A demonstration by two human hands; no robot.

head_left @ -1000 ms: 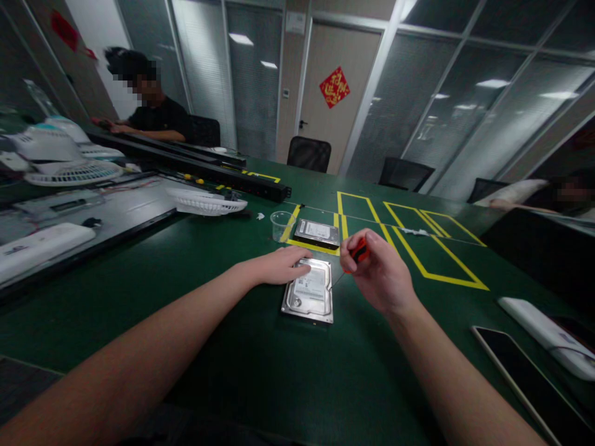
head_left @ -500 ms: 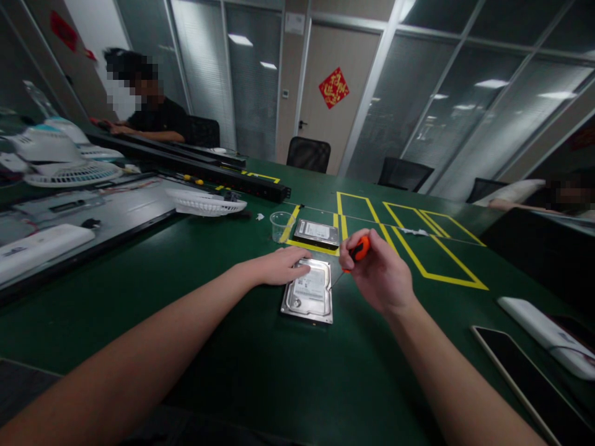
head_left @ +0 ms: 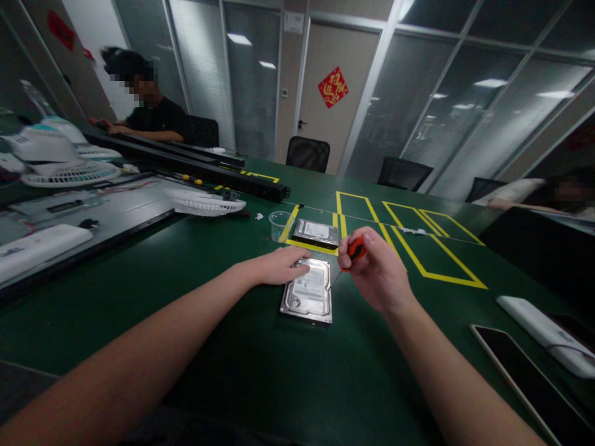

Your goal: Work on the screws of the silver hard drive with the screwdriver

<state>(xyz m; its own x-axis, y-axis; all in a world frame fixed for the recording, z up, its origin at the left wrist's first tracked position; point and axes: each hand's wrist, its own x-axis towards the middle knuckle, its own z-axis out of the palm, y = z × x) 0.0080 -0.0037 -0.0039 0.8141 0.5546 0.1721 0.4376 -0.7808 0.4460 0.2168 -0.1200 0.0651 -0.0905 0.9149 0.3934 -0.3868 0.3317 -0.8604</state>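
Observation:
A silver hard drive (head_left: 307,297) lies label-up on the green table in front of me. My left hand (head_left: 284,265) grips its far left corner, with the thumb on the metal top and the fingers along the far edge. In my right hand (head_left: 375,266) is a screwdriver (head_left: 356,249) with an orange and black handle, held by closed fingers. Its thin shaft slants down left to the drive's right edge; the tip's exact contact is too small to tell. Just beyond lies a second hard drive (head_left: 316,231) inside a yellow tape outline.
A clear plastic cup (head_left: 280,227) stands left of the second drive. Fan parts (head_left: 204,203) and a large panel (head_left: 125,207) fill the left side. A phone (head_left: 534,384) and a white device (head_left: 543,334) lie at right. Another person (head_left: 149,114) sits far left.
The screwdriver handle has turned slightly in my right hand, and its orange part shows differently. My left hand and both hard drives stay in place.

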